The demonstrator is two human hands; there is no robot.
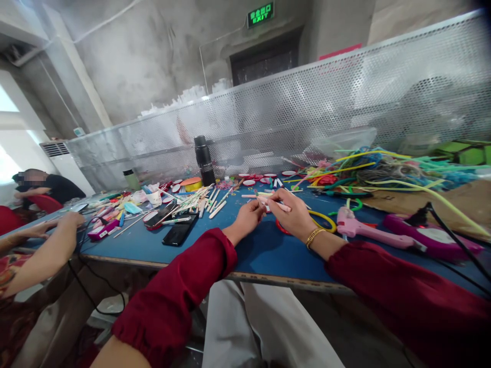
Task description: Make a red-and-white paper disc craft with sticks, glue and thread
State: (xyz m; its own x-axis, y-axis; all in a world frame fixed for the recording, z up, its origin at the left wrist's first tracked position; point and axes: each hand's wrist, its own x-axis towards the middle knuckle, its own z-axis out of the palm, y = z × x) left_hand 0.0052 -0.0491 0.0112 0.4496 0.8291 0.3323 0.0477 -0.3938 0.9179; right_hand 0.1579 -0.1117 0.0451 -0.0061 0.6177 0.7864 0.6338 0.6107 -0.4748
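Observation:
My left hand (248, 216) and my right hand (292, 210) meet over the blue table (268, 255), both in dark red sleeves. The right hand's fingers are closed round a pale pink stick (276, 205), with a gold bracelet (314, 236) on its wrist. The left hand's fingers pinch the near end of the same stick. Red and yellow rings (324, 219) lie on the table under the right hand.
A pink glue gun (358, 230) and a purple one (429, 236) lie at the right with black cables. Coloured pipe cleaners (383, 168) heap at the back right. Wooden sticks (199, 202), two phones (180, 230), a black flask (203, 160) sit left. Another person's arms (46, 240) rest at the left edge.

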